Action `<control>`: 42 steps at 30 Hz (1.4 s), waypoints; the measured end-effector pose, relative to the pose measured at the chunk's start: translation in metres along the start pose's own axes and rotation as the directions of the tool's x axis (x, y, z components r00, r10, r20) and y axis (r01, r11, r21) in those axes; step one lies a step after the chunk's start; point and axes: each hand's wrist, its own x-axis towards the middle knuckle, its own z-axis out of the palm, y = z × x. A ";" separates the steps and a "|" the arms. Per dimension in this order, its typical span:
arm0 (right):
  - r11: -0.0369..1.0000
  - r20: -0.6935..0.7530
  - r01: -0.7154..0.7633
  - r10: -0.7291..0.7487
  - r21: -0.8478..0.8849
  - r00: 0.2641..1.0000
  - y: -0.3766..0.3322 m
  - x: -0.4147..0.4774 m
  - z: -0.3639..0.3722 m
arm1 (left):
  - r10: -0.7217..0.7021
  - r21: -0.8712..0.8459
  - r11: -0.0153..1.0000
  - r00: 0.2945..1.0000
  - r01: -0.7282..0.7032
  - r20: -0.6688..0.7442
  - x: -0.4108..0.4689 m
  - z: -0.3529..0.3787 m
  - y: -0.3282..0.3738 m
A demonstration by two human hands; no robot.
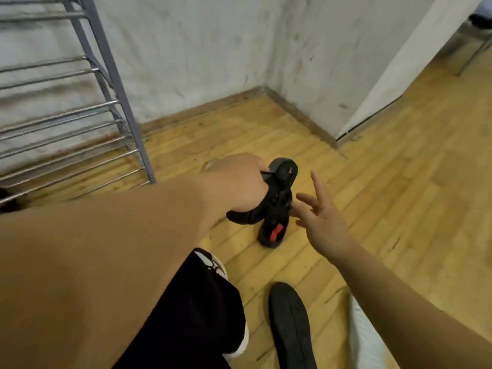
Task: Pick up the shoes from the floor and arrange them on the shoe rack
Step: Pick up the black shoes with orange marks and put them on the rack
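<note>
My left hand (239, 182) grips a pair of black shoes with red marks (278, 206), held above the wooden floor with a sole facing the camera. My right hand (319, 217) is just to the right of them, fingers spread, fingertips close to or touching the shoes. The metal shoe rack (106, 75) with thin bar shelves stands at the left against the wall; its visible shelves hold nothing. A flat black shoe (290, 323) lies on the floor near the bottom of the view.
My leg in black trousers (191, 310) and a white-soled shoe (213, 262) are at the bottom centre. A white wall corner (266, 83) lies beyond. A white panel (399, 62) leans at the right, with a chair leg (471, 57) behind it.
</note>
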 end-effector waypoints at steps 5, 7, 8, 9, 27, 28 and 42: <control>0.937 -0.008 -0.280 0.284 -0.211 0.959 0.123 -0.034 0.008 | 0.025 0.136 0.990 0.985 -0.049 0.170 0.008 0.010 -0.001; 0.863 0.055 -0.385 0.425 -0.328 0.904 0.169 -0.046 0.020 | 0.023 0.177 0.982 0.971 -0.067 0.239 0.008 0.013 0.001; 0.825 0.073 -0.421 0.480 -0.377 0.874 0.188 -0.050 0.026 | 0.022 0.192 0.979 0.965 -0.074 0.260 0.009 0.014 0.003; 0.788 0.084 -0.449 0.527 -0.421 0.846 0.204 -0.055 0.033 | 0.021 0.206 0.975 0.962 -0.080 0.273 0.009 0.015 0.005; 0.851 -0.048 -0.428 0.436 -0.304 0.899 0.205 -0.015 -0.012 | 0.009 0.225 0.973 0.979 -0.056 0.203 0.018 0.012 0.002; 0.831 -0.185 -0.467 0.430 -0.301 0.884 0.209 -0.017 -0.021 | 0.017 0.226 0.972 0.979 -0.064 0.203 0.018 0.014 0.003; 0.878 -0.012 -0.400 0.412 -0.262 0.911 0.213 -0.052 0.088 | 0.009 0.248 0.967 0.976 -0.064 0.216 0.011 0.011 0.003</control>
